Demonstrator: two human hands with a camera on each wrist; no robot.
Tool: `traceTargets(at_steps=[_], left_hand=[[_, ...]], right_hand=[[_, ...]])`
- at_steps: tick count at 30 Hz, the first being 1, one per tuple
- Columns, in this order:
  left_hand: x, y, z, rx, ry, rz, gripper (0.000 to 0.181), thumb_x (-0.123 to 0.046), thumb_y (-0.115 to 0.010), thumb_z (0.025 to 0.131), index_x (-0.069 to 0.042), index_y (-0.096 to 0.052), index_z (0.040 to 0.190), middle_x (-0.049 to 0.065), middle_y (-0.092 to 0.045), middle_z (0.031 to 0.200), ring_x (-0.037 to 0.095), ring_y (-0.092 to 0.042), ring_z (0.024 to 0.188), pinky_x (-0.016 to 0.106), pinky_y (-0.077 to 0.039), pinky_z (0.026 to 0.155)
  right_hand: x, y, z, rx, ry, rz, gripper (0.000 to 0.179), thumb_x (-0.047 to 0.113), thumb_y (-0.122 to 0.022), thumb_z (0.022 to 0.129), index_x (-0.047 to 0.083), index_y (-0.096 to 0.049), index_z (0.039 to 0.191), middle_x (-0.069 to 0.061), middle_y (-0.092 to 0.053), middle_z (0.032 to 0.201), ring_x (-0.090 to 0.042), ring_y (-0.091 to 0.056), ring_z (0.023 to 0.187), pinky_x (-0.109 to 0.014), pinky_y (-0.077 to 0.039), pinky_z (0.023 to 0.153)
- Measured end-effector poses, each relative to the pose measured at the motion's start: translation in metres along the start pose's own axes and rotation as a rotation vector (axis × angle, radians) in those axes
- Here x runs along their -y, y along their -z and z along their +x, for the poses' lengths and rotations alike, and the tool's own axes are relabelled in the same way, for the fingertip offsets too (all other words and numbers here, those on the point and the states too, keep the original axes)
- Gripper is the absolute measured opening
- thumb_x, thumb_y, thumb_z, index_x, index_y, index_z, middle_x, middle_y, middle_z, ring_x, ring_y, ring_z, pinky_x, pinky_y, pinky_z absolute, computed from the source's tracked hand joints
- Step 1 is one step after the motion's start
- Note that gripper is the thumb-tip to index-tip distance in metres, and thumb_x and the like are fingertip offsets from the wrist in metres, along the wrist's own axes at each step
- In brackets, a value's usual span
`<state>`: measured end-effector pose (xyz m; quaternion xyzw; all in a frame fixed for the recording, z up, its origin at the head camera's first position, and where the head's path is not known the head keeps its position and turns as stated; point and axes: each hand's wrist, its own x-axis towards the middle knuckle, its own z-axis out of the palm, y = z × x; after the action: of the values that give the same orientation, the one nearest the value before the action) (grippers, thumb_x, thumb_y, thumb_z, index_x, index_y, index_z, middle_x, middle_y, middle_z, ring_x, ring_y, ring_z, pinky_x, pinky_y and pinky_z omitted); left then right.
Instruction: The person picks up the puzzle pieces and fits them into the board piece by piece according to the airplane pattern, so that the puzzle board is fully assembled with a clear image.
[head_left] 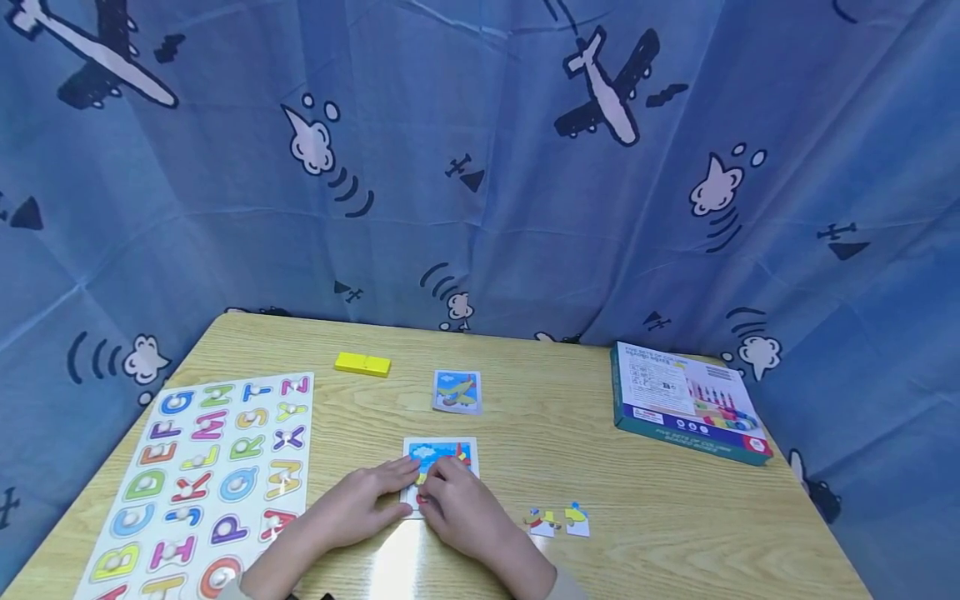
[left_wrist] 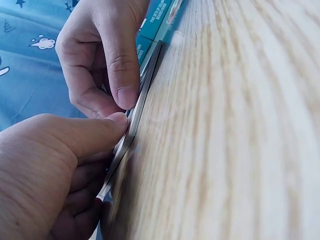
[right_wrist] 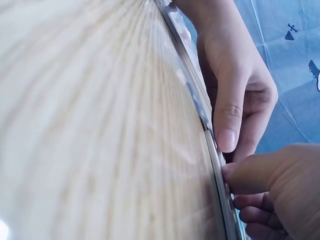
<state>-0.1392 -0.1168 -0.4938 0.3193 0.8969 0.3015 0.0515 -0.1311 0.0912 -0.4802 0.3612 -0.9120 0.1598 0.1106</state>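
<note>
A small puzzle tray (head_left: 442, 440) with a pale border and a blue airplane picture lies flat in front of me. My left hand (head_left: 363, 502) rests on its left side, fingers stretched over the edge and thumb by the near corner. Over the tray's middle, my right hand (head_left: 463, 510) has its fingers curled and pinches a small puzzle piece (head_left: 422, 500), of which only a red bit shows. Both thumbs meet close together at the tray's edge in the left wrist view. To the right lie two loose puzzle pieces, a red-and-yellow one (head_left: 542, 523) and a yellow one (head_left: 577, 521).
Behind the tray is an airplane picture card (head_left: 457, 392), with a yellow block (head_left: 362, 364) to its left. A letter board with knobs (head_left: 202, 483) covers the table's left side. A green-sided box (head_left: 686, 402) stands at the back right, before a blue curtain (head_left: 480, 208).
</note>
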Motion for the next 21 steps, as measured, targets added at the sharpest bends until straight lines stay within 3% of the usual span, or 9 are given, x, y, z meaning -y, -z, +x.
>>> traceTargets(at_steps=[6, 14, 21], left_hand=[[0.0001, -0.0001, 0.0009, -0.009, 0.005, -0.018, 0.051, -0.035, -0.059, 0.092, -0.008, -0.053, 0.135, 0.004, -0.048, 0.142, 0.02, -0.044, 0.133, 0.044, -0.042, 0.105], [-0.0027, -0.0005, 0.0037, -0.006, 0.026, -0.04, 0.051, -0.032, -0.063, 0.089, -0.008, -0.054, 0.133, 0.004, -0.049, 0.141, 0.021, -0.044, 0.133, 0.044, -0.042, 0.105], [-0.0014, -0.0008, 0.0014, -0.034, -0.007, 0.004, 0.047, -0.033, -0.063, 0.09, -0.009, -0.058, 0.13, 0.002, -0.052, 0.14, 0.02, -0.047, 0.131, 0.042, -0.044, 0.104]], right_hand=[[0.002, 0.0, 0.0005, 0.004, -0.007, -0.041, 0.01, 0.02, -0.067, 0.087, 0.013, -0.073, 0.089, 0.005, -0.058, 0.092, -0.007, -0.053, 0.086, -0.018, -0.05, 0.078], [0.0006, 0.0043, -0.0006, 0.037, -0.029, -0.005, 0.011, 0.02, -0.067, 0.087, 0.012, -0.074, 0.092, 0.004, -0.058, 0.095, -0.007, -0.054, 0.088, -0.019, -0.051, 0.08], [-0.0002, 0.0038, -0.0005, 0.047, -0.019, 0.015, 0.012, 0.02, -0.067, 0.088, 0.012, -0.074, 0.093, 0.005, -0.058, 0.094, -0.006, -0.053, 0.087, -0.017, -0.051, 0.078]])
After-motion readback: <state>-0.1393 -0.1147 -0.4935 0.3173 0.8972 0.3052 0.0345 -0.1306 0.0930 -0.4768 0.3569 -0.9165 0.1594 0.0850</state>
